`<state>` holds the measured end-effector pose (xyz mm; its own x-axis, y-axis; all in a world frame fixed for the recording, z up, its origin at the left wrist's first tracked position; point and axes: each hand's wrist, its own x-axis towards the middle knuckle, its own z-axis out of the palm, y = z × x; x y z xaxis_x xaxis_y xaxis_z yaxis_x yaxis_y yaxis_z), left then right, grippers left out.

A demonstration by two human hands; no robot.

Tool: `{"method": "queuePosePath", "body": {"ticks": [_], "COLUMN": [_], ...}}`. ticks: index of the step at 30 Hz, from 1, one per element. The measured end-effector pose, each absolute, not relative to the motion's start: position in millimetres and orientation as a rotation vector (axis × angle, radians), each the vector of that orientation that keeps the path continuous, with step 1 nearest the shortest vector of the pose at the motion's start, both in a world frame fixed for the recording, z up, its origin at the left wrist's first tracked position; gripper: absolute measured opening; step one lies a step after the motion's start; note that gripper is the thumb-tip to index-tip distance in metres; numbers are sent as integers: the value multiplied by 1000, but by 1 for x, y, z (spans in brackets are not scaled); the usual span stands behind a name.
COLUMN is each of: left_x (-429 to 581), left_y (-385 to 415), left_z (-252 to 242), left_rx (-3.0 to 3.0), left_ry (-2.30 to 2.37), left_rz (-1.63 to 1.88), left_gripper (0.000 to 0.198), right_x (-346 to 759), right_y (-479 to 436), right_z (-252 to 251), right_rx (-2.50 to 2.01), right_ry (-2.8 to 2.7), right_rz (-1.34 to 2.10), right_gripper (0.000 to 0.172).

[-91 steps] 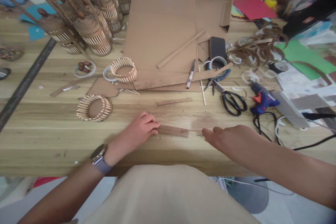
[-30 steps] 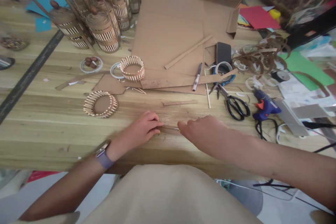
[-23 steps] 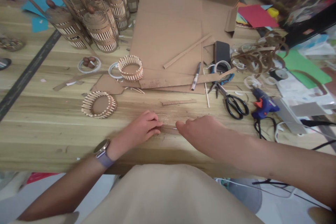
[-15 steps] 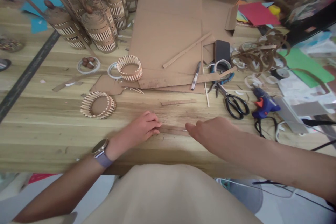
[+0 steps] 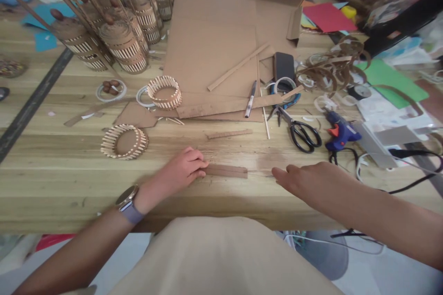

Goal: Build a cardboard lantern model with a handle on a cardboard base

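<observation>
Grip of left hand [image 5: 182,173]: open, fingertips pressing one end of cardboard strip [image 5: 226,170] near front edge of desk [image 5: 69,179]; right hand [image 5: 308,183] curled just off the free end, contents unclear; pinned one-sided, strip may pivot.

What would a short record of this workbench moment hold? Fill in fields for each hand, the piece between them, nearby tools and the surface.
Left hand: fingertips press the left end of the cardboard strip
Right hand: low over the table, apart from the strip's right end; grip hidden
Strip: flat, near the table's front edge
Tools beyond: scissors, blue glue gun
Also: stick ring, beyond and left of the left hand
</observation>
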<state>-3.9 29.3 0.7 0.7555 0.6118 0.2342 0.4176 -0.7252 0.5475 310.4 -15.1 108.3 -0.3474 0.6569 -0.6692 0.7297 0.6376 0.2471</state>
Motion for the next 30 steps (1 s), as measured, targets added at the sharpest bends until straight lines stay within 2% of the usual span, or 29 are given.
{"method": "queuePosePath", "body": {"ticks": [3,8,12,17,19,23,30], "left_x": [-4,-4,-8,-14,-15,-13,-12], "left_y": [28,25,23,20,19,19,22], "left_z": [1,4,9,8,7,7,8], "left_rx": [2488,2422,2348,2360,2365,2352,2314], "left_ry": [796,876,955,999,1003,991,973], "left_rz": [535,501,465,485,494,523,509], "left_gripper": [23,19,31,22,20,16,15], "right_x": [335,344,304,255,244,231,220], "right_y": [-19,-18,-8,2,4,8,13], "right_z": [105,103,102,96,92,88,91], "right_rx": [1119,1245,1191,1110,1055,995,952], "right_ry": [2180,2250,2347,2419,2455,2460,2429], "right_rz": [-29,17,-111,-162,-126,-67,-83], "right_gripper": [34,13,13,9,11,25,24]}}
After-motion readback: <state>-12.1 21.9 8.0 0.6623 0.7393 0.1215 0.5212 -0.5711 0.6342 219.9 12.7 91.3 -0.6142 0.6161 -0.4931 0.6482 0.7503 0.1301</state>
